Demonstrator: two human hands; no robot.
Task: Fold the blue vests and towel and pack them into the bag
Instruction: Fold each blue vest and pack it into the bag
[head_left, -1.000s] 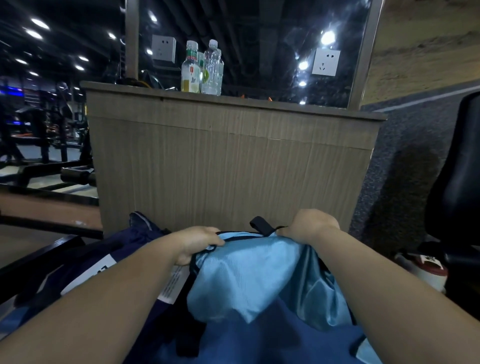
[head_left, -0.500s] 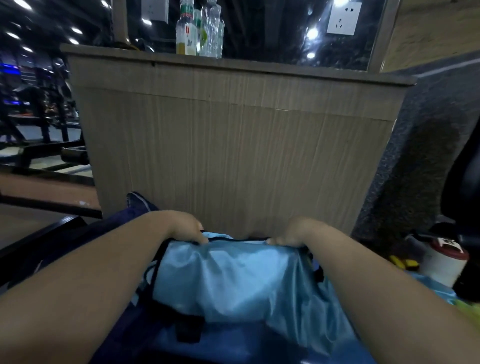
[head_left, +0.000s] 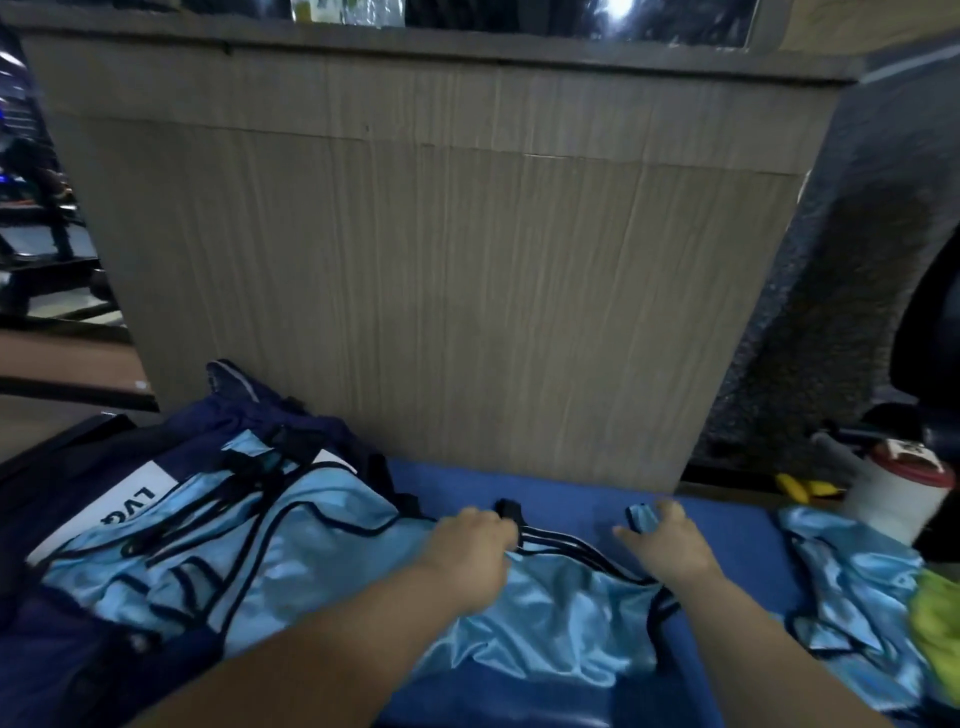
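A light blue vest (head_left: 550, 613) with black trim lies spread on a blue padded surface (head_left: 561, 493) in front of me. My left hand (head_left: 475, 551) grips its top edge by the black straps, fingers curled. My right hand (head_left: 667, 545) holds the other shoulder strap between thumb and fingers. A heap of several more light blue vests (head_left: 208, 540) lies to the left, on top of the dark navy bag (head_left: 67, 488) with a white label. One more vest (head_left: 857, 587) lies crumpled at the right.
A wood-grain counter panel (head_left: 415, 260) rises straight behind the blue surface. At the right stand a white container with a red lid (head_left: 893, 493), some yellow items (head_left: 800, 486) and a yellow-green cloth (head_left: 935, 629). Gym equipment shows at far left.
Both hands have lowered the vest from chest height and spread it flat on the blue surface. My view has tilted down, which brings the vest heap and bag label into sight.
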